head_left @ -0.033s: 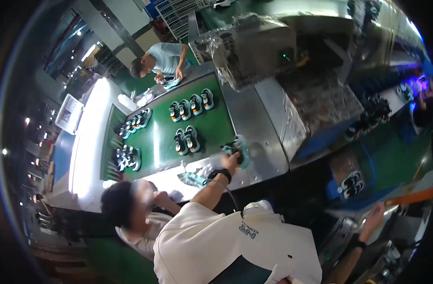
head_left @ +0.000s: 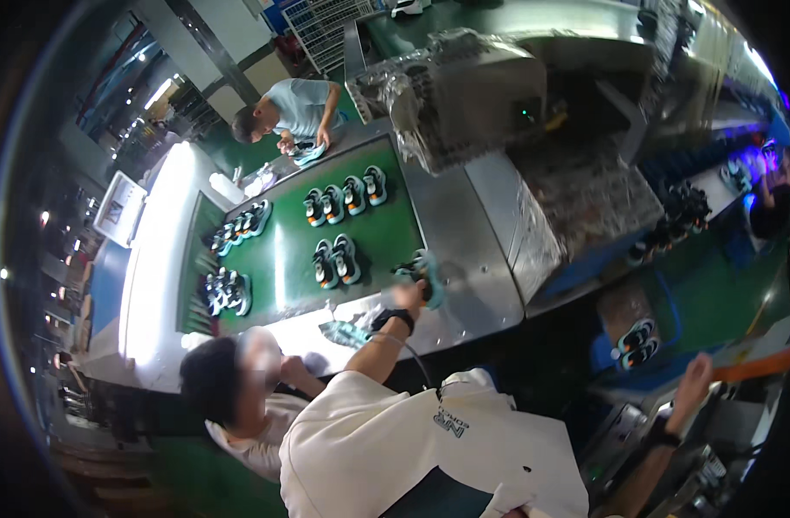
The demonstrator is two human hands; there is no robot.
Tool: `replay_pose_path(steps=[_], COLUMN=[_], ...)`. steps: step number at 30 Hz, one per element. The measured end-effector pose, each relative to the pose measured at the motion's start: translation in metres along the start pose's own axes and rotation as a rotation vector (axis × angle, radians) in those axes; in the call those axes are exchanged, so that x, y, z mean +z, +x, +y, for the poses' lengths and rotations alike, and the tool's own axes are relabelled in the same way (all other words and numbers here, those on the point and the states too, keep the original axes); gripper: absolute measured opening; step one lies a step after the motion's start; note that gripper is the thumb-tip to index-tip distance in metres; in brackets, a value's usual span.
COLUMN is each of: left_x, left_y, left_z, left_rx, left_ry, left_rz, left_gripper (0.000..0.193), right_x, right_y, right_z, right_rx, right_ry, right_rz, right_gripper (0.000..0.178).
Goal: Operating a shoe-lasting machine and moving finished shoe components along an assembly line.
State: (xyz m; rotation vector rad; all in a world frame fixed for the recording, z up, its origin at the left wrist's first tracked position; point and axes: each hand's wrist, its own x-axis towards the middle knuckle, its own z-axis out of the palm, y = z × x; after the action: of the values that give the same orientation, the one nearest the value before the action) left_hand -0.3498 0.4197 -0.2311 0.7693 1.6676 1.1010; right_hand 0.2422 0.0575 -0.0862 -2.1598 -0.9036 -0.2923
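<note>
My left hand (head_left: 408, 297) reaches forward over the near right corner of the green work surface. It is closed on a black and teal sneaker (head_left: 429, 281), whose pale teal sole faces right. Motion blurs the fingers a little. My right hand (head_left: 693, 380) is stretched out at the far right beside an orange bar (head_left: 749, 366). Its fingers look extended, and I see nothing in them. A pair of sneakers (head_left: 337, 262) stands on the green surface left of my left hand, and a row of sneakers (head_left: 345, 197) stands behind it.
More sneakers (head_left: 229, 292) line the left side of the bench. A teal shoe piece (head_left: 346, 334) lies at the near edge. A co-worker (head_left: 231, 384) sits close on my left; another person (head_left: 295, 108) handles a shoe across the bench. A plastic-wrapped machine (head_left: 464, 95) stands ahead. Shoes (head_left: 638, 344) rest low right.
My left hand has shifted slightly left with the sneaker. My right hand has moved a little up and right, near the orange bar. The whole view has shifted slightly.
</note>
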Motion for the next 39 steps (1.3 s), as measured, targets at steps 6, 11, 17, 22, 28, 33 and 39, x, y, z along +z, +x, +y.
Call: replay_pose_path(steps=[6,11,17,22,28,33,39], left_x=[-0.064,-0.071,-0.034,-0.047,-0.042,-0.074,0.023], left_y=[0.146,0.22,0.217,0.205,0.202,0.208,0.07], left_z=[-0.021,-0.071,-0.051,-0.043,-0.032,-0.054,0.131], left_rx=[0.098,0.143,0.16,0.141,-0.002,0.327,0.475], left_ry=[0.393,0.629,0.629,0.577,0.572,0.684,0.181], left_rz=[0.363,0.402,0.527,0.565,0.574,0.429,-0.435], left_gripper=[0.053,0.057,0.059,0.055,0.058,0.079,0.068], right_x=[0.055,0.189,0.357,0.451,0.45,0.333,0.11], right_y=[0.249,0.325,0.361,0.365,0.4,0.343,0.277], right_z=[-0.366,-0.654,-0.86,-0.918,-0.876,-0.837,-0.681], right_rx=[-0.695,-1.576,-1.944,-1.834,-1.853,-1.508,-1.24], right_ry=[-0.091,-0.161,-0.415,-0.658,-0.454,-0.278,0.346], right_rz=[-0.118,0.111,0.086,-0.082,0.039,0.079,-0.384], right_gripper=[0.026,0.033,0.053,0.063,0.031,0.035,0.049])
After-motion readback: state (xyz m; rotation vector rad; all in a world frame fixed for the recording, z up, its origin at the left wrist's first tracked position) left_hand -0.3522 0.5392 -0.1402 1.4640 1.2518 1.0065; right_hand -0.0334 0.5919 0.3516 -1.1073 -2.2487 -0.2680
